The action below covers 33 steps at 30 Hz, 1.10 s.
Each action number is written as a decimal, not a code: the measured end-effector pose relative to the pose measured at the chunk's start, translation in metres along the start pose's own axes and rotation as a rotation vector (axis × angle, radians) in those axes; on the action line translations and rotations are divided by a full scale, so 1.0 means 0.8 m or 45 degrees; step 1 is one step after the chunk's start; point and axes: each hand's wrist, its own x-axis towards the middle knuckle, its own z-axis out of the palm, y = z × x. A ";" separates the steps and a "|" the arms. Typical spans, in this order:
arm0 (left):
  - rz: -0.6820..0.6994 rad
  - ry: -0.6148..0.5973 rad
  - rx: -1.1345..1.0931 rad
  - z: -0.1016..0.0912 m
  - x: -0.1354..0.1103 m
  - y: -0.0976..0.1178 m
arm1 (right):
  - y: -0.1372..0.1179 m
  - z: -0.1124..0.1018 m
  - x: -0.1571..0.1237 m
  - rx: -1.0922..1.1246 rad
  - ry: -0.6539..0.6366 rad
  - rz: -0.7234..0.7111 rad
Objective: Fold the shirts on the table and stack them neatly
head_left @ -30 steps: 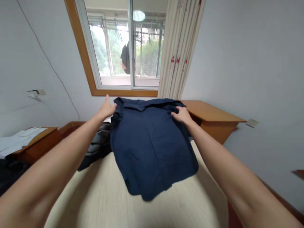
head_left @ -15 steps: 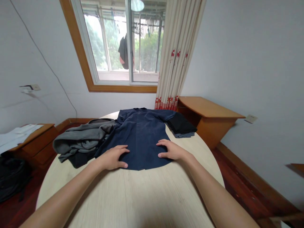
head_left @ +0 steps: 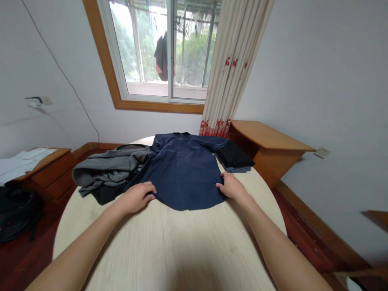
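- Navy shirt [head_left: 182,169] is laid flat on the round table [head_left: 169,246], collar at the far side by the window, hem on the near side.
- Left hand [head_left: 136,198] sits on the near-left corner of the hem with its fingers curled down onto the cloth. Can't tell if it's actually pinching the edge or just pressing it.
- Right hand [head_left: 232,186] is at the near-right corner, fingers held close together along the side edge. Same deal, the grip is hidden.
- So I'd call this the flatten-and-square-up stage, with both hands on the hem corners.
- Whatever comes next needs both corners handled evenly, since that fabric is limp and will skew.
- Heads up: a grey garment [head_left: 106,171] is bunched against the shirt's left sleeve, and a dark folded stack [head_left: 235,155] touches the far-right sleeve.
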 end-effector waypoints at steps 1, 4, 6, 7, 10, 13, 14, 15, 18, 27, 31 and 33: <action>0.000 0.001 -0.006 0.002 0.001 0.001 | -0.001 0.000 0.000 -0.017 0.001 0.025; 0.016 -0.003 -0.019 0.005 0.002 0.003 | -0.001 -0.001 0.000 -0.026 -0.018 0.054; 0.020 0.001 -0.022 0.007 0.002 0.006 | -0.001 -0.001 0.000 -0.006 -0.023 0.020; 0.020 0.006 -0.027 0.007 0.002 0.008 | -0.001 -0.002 0.001 0.008 -0.008 -0.002; 0.025 0.033 -0.075 0.007 0.002 0.016 | 0.000 -0.009 -0.001 0.128 0.159 -0.061; 0.041 0.064 -0.158 0.005 0.002 0.028 | 0.003 -0.024 -0.005 0.412 0.489 -0.107; 0.052 0.064 -0.195 0.004 0.001 0.034 | 0.004 -0.030 -0.007 0.513 0.609 -0.114; 0.068 0.060 -0.236 0.003 0.001 0.041 | 0.006 -0.037 -0.010 0.605 0.717 -0.112; 0.126 0.023 -0.362 0.001 0.000 0.063 | 0.015 -0.054 -0.017 0.758 0.905 -0.057; 0.169 -0.298 -0.475 0.009 -0.005 0.094 | 0.062 -0.056 -0.003 0.071 0.138 -0.042; 0.166 -0.394 -0.466 0.011 -0.007 0.095 | 0.080 -0.045 0.005 0.088 -0.277 -0.037; 0.175 -0.462 -0.495 0.011 -0.010 0.097 | 0.089 -0.043 0.005 0.092 -0.379 0.000</action>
